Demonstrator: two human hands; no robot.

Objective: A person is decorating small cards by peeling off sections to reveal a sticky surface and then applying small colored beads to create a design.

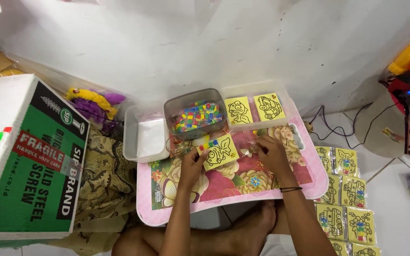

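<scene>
Near the middle of the frame, the left hand point(193, 163) pinches a yellow card point(220, 152) with a black line drawing by its left edge, fingers curled closed on it, keeping it tilted above the flowered pink table point(309, 182). The right hand point(269, 150) rests at the card's right side, fingers bent; whether it grips anything I cannot tell. Both forearms rise from the bottom edge. Just above, a grey tub of coloured bits point(196, 114) sits within reach, beside a tray of cards point(255, 109). Finished packets point(347, 189) lie at lower right.
</scene>
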